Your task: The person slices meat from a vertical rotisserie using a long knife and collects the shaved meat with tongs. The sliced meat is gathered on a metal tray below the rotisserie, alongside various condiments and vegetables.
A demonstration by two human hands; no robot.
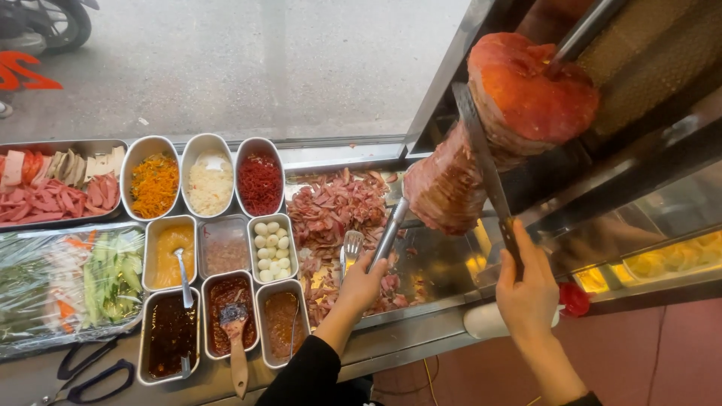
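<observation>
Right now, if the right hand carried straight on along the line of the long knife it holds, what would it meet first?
The right hand points up-left along the long dark-handled knife, whose blade already lies against the reddish-brown cone of stacked meat on the vertical spit. It would probably meet that meat first, though depth is uncertain.

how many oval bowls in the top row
3: carrot bowl on the left, white shreds bowl in the middle, red shreds bowl on the right.

My right hand (530,289) has open room below the counter's front edge. Meat cone (492,135) and long knife (485,169) block above. Left hand (365,282) sits hemmed between tongs (391,229), sliced meat (335,207) and sauce tubs (229,312).
</observation>
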